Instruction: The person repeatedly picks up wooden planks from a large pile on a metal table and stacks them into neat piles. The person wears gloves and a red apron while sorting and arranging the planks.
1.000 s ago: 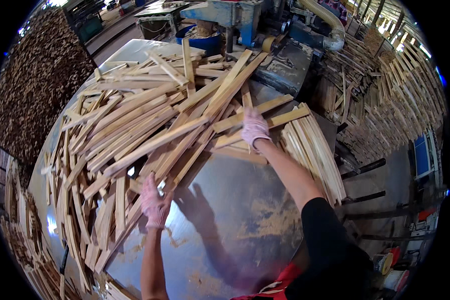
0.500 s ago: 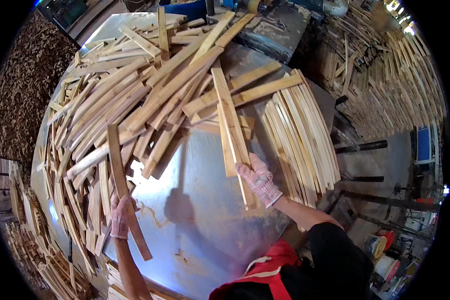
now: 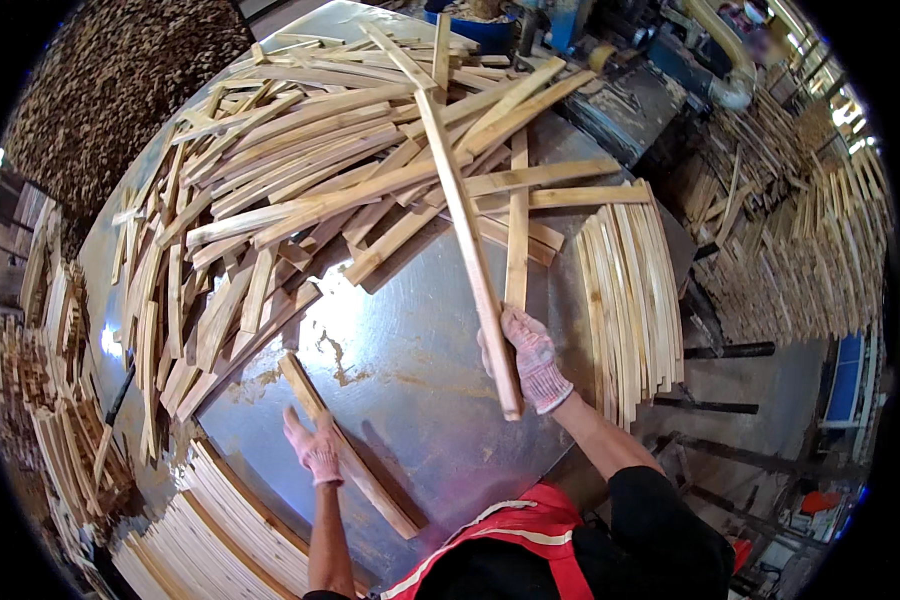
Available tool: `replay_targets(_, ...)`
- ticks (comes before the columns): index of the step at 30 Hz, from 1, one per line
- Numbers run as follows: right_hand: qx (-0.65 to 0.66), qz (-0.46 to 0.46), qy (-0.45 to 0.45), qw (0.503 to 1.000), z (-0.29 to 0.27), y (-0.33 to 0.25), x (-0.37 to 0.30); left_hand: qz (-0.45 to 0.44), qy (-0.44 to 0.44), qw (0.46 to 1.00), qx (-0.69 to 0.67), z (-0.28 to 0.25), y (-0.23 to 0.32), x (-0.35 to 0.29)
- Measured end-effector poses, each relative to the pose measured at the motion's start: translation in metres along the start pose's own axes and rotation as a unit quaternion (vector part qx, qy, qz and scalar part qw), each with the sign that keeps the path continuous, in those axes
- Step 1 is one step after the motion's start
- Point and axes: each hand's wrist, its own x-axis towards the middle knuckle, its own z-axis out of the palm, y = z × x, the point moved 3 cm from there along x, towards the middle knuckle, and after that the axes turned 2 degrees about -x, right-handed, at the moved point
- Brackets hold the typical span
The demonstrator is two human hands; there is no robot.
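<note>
My right hand (image 3: pixel 534 360), in a pinkish work glove, is closed around the lower part of a long wooden strip (image 3: pixel 464 225). The strip points away from me, its narrow edge turned up. Just beyond that glove another wooden strip (image 3: pixel 517 245) lies on the metal table, partly behind my fingers. My left hand (image 3: pixel 313 449), gloved likewise, hovers with its fingers apart beside a shorter wooden strip (image 3: pixel 355 455), which lies slantwise on the table. A large loose heap of wooden strips (image 3: pixel 310 150) spreads across the far and left side of the table.
The metal table (image 3: pixel 400 400) carries a neat row of strips (image 3: pixel 632 310) on its right edge. A second row of strips (image 3: pixel 205 525) sits at the near left. Machinery (image 3: pixel 620 110) stands beyond the table; stacked wood (image 3: pixel 800 240) is at the right, wood chips (image 3: pixel 120 90) at the far left.
My left hand has let go of its wooden strip, which now lies on the table nearer the middle. My right hand still grips a strip, now turned edge up. The view has shifted.
</note>
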Motion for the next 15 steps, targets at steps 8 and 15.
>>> replay_targets(8, 0.358, 0.129, -0.319, 0.868, 0.063, -0.011, 0.064, 0.130, 0.030, 0.990, -0.035, 0.014, 0.127, 0.203)
replay_targets(15, 0.378, 0.141, -0.353, 0.844, 0.081, -0.012, 0.151, 0.169, -0.030, 0.952, 0.255, 0.086, 0.141, 0.274)
